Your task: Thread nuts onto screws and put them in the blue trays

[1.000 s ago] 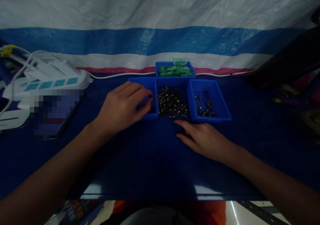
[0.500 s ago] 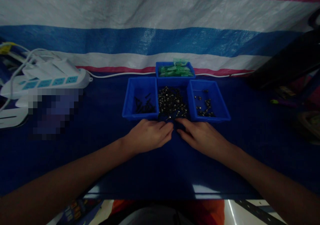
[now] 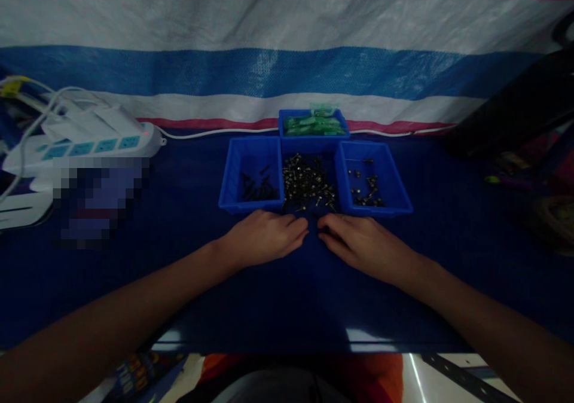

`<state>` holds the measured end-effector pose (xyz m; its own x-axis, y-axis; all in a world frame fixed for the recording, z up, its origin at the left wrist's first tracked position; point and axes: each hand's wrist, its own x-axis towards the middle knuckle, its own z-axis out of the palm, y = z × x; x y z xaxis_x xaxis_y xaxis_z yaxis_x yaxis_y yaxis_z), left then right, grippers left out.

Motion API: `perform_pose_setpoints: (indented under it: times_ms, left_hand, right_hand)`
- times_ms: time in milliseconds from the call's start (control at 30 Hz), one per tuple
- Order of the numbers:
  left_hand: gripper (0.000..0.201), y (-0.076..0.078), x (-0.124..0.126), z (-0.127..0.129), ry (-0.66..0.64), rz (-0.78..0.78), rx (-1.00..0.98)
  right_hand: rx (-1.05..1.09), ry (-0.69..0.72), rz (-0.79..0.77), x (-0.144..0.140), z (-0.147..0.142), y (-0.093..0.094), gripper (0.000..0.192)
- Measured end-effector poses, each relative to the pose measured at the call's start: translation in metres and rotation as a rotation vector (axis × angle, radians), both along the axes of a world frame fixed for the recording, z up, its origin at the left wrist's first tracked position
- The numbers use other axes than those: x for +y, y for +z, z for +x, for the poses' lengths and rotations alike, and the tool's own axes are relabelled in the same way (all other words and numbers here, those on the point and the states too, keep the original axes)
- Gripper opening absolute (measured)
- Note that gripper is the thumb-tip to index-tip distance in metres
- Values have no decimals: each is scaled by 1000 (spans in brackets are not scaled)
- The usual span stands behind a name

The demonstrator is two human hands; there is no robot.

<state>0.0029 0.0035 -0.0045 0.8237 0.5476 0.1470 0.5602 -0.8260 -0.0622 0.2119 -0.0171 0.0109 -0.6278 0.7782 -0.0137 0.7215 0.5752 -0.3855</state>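
Observation:
My left hand [image 3: 269, 237] rests low over the blue table, its fingers pressed together; what they hold, if anything, is hidden. Facing it, my right hand [image 3: 361, 240] has its thumb and forefinger curled toward each other, and I cannot make out what is between them. Just beyond my fingertips lies a pile of small metal screw-like parts [image 3: 307, 179], flanked by two blue bins. In the left bin [image 3: 252, 205] are dark slender pieces [image 3: 260, 189]. A few shiny small parts [image 3: 370, 194] lie in the right bin [image 3: 397, 179].
Behind the pile stands a smaller blue bin [image 3: 281, 125] with green packets [image 3: 314, 123]. A white power strip [image 3: 147, 142] with plugs and cables is at the left. A striped tarp [image 3: 260, 23] hangs at the back. Something long and black [image 3: 502, 110] leans at the right.
My right forefinger has drawn back and curled in closer to the thumb. The left hand has shifted slightly left, and the gap between my hands is a little wider.

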Motion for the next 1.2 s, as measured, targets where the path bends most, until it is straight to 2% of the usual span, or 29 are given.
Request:
perform_pose_setpoints:
  times_ms: [167, 500, 733, 900, 1100, 1200]
  left_hand:
    - [22, -2, 2, -1, -58, -11, -18]
    - [21, 0, 1, 0, -51, -39, -21]
    - [26, 2, 1, 2, -47, -16, 4]
    - [27, 3, 1, 2, -41, -32, 10]
    - [27, 3, 1, 2, -23, -59, -13]
    - [29, 3, 1, 3, 0, -61, -8]
  right_hand:
    - [-41, -120, 21, -2, -1, 0, 11]
    - [-139, -157, 62, -2, -3, -3, 16]
    - [-62, -144, 6, 0, -1, -3, 12]
    - [-52, -150, 4, 0, -1, -4, 16]
    - [-58, -6, 55, 1, 0, -1, 17]
    - [-60, 2, 67, 1, 1, 0, 19]
